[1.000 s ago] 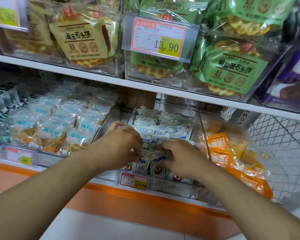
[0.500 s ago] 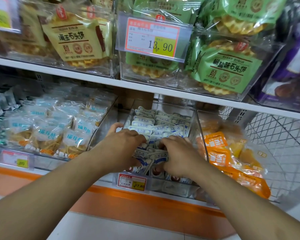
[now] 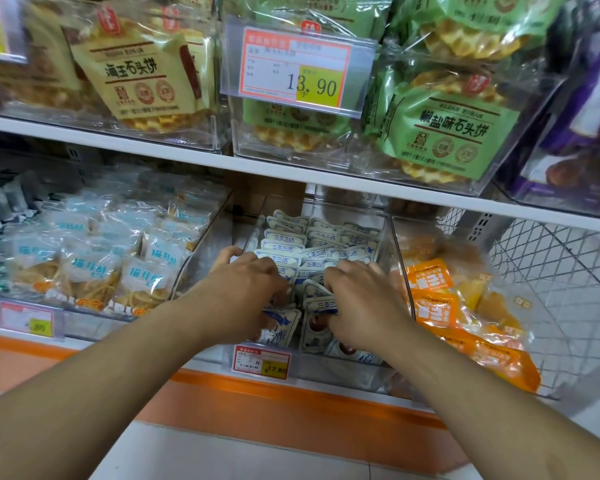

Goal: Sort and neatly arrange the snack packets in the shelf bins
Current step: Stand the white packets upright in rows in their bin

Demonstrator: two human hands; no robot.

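**Both hands down in the blue-and-white packets**

Since a second ago my hands have stayed in the middle bin, while the right one has curled tighter around a packet at the front of the pile. Nearest me, at six o'clock, the price tag [image 3: 261,362] reading 17.80 hangs on the front wall of the clear bin [image 3: 394,258]. Just above it my left hand [image 3: 246,292] lies knuckles up on the left side of the pile, fingers curled down among the blue-and-white packets [image 3: 321,242]; whether it pinches one I cannot tell. My right hand [image 3: 364,301] sits beside it at about one o'clock from the tag, its fingers bent around the top edge of one small packet [image 3: 321,299] that stands tilted between my two hands. Other packets lie flat under both palms against the bin's front wall.

Beyond my knuckles, toward twelve o'clock, the same packets stand in overlapping rows that reach the back of the bin. At three o'clock the neighbouring bin holds orange packets [image 3: 430,282], some spilling forward. At nine o'clock another bin holds clear bags with light-blue labels [image 3: 90,268].

Farthest, on the upper shelf [image 3: 187,159], a 13.90 tag [image 3: 297,67] hangs at twelve o'clock, with yellow-labelled waffle bags [image 3: 139,81] at eleven and green-labelled waffle bags [image 3: 451,133] at one.
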